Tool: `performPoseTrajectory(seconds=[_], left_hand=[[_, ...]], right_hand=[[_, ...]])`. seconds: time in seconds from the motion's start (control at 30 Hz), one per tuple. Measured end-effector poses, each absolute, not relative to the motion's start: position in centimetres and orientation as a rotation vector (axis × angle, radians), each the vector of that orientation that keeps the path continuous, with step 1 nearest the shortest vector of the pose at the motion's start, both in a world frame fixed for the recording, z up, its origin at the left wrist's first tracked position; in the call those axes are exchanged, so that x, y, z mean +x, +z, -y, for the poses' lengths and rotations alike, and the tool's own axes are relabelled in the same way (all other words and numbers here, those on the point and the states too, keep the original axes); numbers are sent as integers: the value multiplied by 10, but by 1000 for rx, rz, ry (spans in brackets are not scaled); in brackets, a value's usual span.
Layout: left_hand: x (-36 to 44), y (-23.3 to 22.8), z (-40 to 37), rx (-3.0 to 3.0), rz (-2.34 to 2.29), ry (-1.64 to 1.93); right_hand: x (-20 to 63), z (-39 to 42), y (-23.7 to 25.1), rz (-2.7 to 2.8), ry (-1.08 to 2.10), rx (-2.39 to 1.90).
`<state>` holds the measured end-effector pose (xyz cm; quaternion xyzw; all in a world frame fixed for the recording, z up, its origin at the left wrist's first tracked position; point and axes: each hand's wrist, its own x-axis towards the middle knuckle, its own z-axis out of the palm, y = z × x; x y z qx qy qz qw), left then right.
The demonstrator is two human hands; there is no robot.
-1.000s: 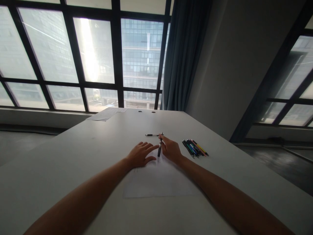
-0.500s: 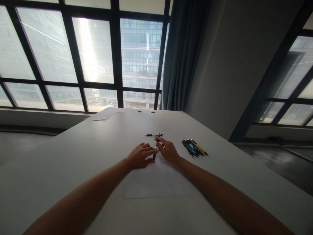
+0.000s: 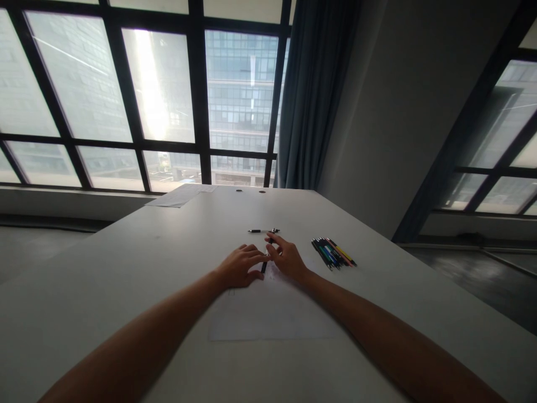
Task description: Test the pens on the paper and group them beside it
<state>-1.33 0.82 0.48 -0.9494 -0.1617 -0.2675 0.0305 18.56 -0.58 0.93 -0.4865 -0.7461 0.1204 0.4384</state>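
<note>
Black pen (image 3: 264, 264) pinched between your 2 hands on the pale desk (image 3: 126, 263).
Your left hand (image 3: 240, 267) lies flat on the sheet of paper (image 3: 268, 313), fingers loose, tips meeting the pen. Your right hand (image 3: 287, 258) grips the pen's upper part, its point on the paper. Another pen (image 3: 260, 230) lies just beyond, and a bundle of coloured pens (image 3: 333, 253) sits near your right hand.

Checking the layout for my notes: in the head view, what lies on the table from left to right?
Sheets at the far edge → left hand → black pen between the hands → right hand → bundle of coloured pens.
</note>
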Motion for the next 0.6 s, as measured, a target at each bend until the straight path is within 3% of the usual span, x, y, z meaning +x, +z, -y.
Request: performPoseTrajectory(seconds=[0.43, 0.6], left_hand=[[-13, 4, -7, -2866, 595, -777], [-11, -1, -10, -2856, 796, -704]], right_hand=[[185, 0, 14, 1718, 358, -1110], [240, -30, 32, 1544, 241, -1259]])
